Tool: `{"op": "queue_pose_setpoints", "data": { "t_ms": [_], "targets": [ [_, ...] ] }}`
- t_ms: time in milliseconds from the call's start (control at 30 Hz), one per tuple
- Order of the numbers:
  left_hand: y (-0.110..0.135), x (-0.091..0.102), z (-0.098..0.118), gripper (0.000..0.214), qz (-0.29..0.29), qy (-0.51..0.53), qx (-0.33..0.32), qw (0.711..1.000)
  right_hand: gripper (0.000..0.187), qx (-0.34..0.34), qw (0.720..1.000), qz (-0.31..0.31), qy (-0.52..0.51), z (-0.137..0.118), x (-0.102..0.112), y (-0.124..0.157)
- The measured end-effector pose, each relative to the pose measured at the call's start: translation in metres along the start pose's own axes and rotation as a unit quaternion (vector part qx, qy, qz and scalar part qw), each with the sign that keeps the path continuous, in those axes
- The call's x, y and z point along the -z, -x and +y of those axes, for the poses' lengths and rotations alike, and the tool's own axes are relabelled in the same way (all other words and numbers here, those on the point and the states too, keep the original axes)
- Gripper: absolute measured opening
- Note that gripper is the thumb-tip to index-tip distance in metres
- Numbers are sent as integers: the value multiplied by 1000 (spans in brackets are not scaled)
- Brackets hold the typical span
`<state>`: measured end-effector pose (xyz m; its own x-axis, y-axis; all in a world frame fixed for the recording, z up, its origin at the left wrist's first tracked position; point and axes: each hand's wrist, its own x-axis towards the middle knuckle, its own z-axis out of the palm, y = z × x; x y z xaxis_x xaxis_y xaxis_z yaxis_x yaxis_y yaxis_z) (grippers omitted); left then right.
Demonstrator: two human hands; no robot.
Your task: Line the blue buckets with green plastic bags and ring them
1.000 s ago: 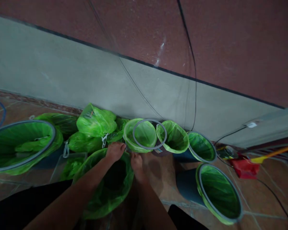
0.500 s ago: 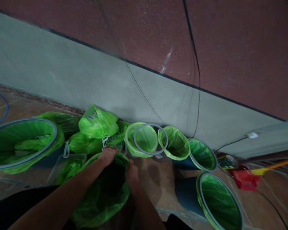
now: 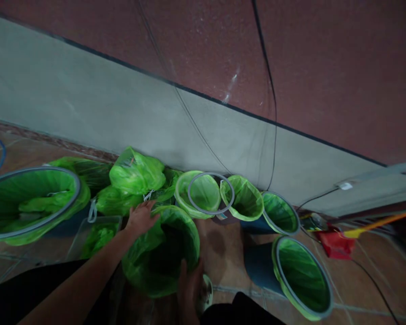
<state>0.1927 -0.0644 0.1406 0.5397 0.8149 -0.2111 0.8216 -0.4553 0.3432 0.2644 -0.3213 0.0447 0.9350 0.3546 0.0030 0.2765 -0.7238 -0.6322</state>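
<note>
A bin lined with a green bin bag (image 3: 138, 271) stands before me, its mouth spread round and its inside dark. My left hand (image 3: 142, 220) lies at the far left of the bag's rim, fingers stretched out and holding nothing. At the near right side, my right hand (image 3: 189, 286) straddles the rim, its thumb and fingers apart. Dim light blurs where those fingers touch the bag. Against the wall, past my left hand, lie several filled green bags (image 3: 137, 174), some with white ties.
A large lined bin (image 3: 79, 185) stands left, beside a clear tub (image 3: 77, 239). Several lined bins stand right along the wall, with a loose grey ring (image 3: 232, 194) over two. Another lined bin (image 3: 262, 266) leans nearer. A red dustpan (image 3: 336, 243) lies far right.
The bag's mouth has gone from bunched between my hands to spread wide and round. My left hand has moved slightly left and opened; my right hand has come down nearer me.
</note>
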Motion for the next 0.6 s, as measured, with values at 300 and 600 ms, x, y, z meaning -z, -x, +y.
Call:
{"op": "queue_pose_setpoints", "data": {
  "t_ms": [300, 600],
  "targets": [
    [-10, -12, 27, 52, 26, 14, -38, 999, 43, 138, 987, -57, -59, -84, 12, -120],
    [6, -17, -15, 46, -6, -44, 6, 999, 26, 195, 969, -148, 12, -108, -17, -137]
  ]
}}
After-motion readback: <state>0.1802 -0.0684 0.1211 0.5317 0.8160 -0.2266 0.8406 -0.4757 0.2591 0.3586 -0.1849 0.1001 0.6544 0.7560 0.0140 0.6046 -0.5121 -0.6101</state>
